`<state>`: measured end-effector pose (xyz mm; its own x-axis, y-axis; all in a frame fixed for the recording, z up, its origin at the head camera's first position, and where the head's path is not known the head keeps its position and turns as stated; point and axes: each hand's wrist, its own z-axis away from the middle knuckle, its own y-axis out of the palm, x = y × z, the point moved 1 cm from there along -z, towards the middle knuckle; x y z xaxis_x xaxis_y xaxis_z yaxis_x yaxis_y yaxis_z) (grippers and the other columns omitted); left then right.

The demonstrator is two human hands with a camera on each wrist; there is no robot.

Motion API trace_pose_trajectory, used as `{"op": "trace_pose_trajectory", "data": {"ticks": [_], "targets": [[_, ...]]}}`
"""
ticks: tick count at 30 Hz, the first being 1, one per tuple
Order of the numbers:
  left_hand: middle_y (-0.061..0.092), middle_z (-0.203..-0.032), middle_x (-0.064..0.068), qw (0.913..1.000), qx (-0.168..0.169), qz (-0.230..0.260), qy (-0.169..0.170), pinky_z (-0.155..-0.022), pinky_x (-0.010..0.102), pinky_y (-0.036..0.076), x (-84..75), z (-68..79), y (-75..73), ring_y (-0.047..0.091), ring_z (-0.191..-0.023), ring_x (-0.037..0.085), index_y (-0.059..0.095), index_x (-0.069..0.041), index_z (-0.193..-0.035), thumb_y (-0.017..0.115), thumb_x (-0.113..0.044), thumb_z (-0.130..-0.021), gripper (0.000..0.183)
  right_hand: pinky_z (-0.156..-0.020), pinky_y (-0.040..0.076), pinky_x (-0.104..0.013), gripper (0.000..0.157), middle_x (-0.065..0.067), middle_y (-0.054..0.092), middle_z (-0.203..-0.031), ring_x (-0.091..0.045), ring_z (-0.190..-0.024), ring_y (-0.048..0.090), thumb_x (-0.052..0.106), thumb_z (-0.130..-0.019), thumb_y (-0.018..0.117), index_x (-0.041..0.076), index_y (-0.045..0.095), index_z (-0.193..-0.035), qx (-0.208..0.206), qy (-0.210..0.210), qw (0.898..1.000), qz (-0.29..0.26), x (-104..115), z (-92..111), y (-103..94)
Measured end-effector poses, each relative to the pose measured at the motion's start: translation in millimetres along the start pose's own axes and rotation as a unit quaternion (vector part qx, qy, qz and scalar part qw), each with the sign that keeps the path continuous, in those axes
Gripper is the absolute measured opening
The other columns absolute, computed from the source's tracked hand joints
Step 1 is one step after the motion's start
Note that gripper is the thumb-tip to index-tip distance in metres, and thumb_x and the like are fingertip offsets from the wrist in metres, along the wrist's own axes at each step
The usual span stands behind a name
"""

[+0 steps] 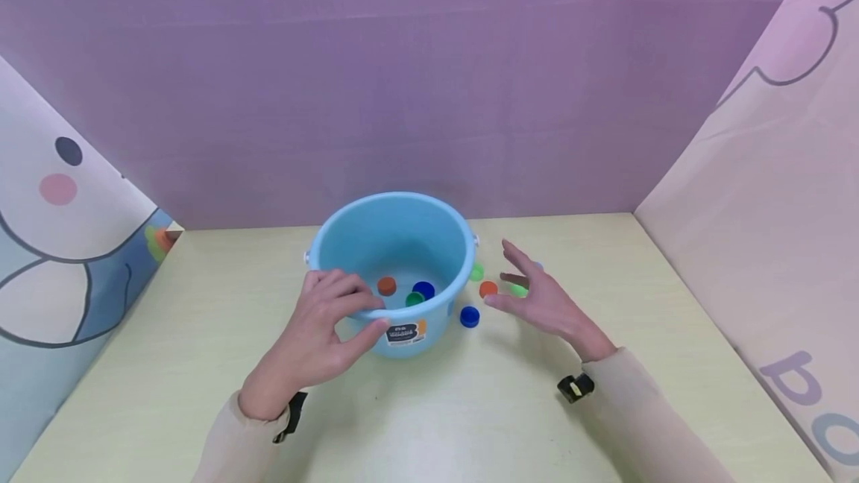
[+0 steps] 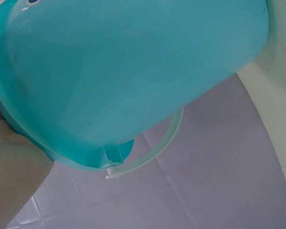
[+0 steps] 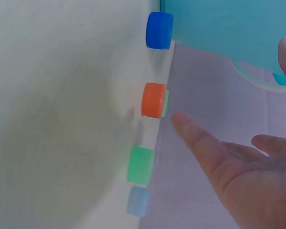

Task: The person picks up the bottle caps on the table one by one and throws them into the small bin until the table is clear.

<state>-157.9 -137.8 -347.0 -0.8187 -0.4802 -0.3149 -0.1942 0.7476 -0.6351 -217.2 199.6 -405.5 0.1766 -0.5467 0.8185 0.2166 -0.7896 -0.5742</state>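
A light blue bucket [image 1: 392, 203] stands on the table, and my left hand [image 1: 322, 326] grips its near-left rim, thumb outside and fingers over the edge. In it lie an orange bottle cap [image 1: 386, 286], a blue cap [image 1: 424, 289] and a green cap [image 1: 414, 299]. To its right my right hand [image 1: 543, 300] hovers with spread fingers, holding nothing. Near that hand sit a blue cap [image 3: 159, 30], an orange cap [image 3: 153, 100], a light green cap [image 3: 141, 165] and a pale blue cap [image 3: 137, 201]. Another light green cap [image 1: 477, 272] is beside the bucket.
The pale table [image 1: 429, 416] meets a purple backdrop [image 1: 403, 80] at the back. Printed panels stand at left [image 1: 74, 244] and right [image 1: 758, 259]. In the left wrist view the bucket's whitish handle [image 2: 167, 140] hangs down its far side.
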Motion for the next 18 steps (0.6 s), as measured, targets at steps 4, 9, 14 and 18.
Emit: {"op": "trace_pose_trajectory", "data": {"ticks": [4, 9, 14, 18], "targets": [[0.067, -0.093, -0.009, 1.0000, 0.000, 0.000, -0.001, -0.087, 0.046, 0.032, 0.0, -0.1, -0.3, 0.058, -0.095, 0.016, 0.075, -0.018, -0.090, 0.061, -0.048, -0.100, 0.034, -0.088, 0.056, -0.051, 0.100, -0.015, 0.036, -0.160, -0.039, -0.130, 0.055, 0.050, -0.086, 0.079, 0.026, 0.020, -0.163, -0.002, 0.012, 1.000, -0.029, -3.7, 0.1, 1.2], [0.067, -0.093, -0.009, 1.0000, 0.002, 0.000, -0.001, -0.087, 0.046, 0.032, 0.0, -0.1, -0.8, 0.057, -0.095, 0.016, 0.075, -0.019, -0.090, 0.062, -0.046, -0.099, 0.031, -0.083, 0.058, -0.044, 0.091, -0.020, 0.046, -0.149, -0.039, -0.123, 0.058, 0.035, -0.089, 0.080, 0.024, 0.026, -0.161, 0.017, 0.022, 0.996, -0.080, -7.7, -1.7, 3.3], [0.067, -0.093, -0.009, 1.0000, 0.001, 0.001, 0.001, -0.087, 0.046, 0.032, 0.4, 0.0, -0.6, 0.057, -0.095, 0.016, 0.075, -0.019, -0.090, 0.063, -0.046, -0.099, 0.031, -0.079, 0.060, -0.042, 0.088, -0.023, 0.049, -0.142, -0.036, -0.114, 0.063, 0.027, -0.089, 0.081, 0.017, 0.029, -0.160, 0.037, 0.032, 0.992, -0.118, -11.6, -4.2, 8.7], [0.067, -0.093, -0.009, 1.0000, 0.002, 0.001, 0.000, -0.087, 0.046, 0.032, 0.5, -0.1, -0.3, 0.057, -0.095, 0.016, 0.075, -0.019, -0.090, 0.062, -0.046, -0.099, 0.031, -0.078, 0.060, -0.042, 0.083, -0.024, 0.052, -0.137, -0.034, -0.107, 0.066, 0.024, -0.091, 0.079, 0.013, 0.032, -0.158, 0.041, 0.042, 0.989, -0.133, -11.9, -5.2, 11.9]]}}
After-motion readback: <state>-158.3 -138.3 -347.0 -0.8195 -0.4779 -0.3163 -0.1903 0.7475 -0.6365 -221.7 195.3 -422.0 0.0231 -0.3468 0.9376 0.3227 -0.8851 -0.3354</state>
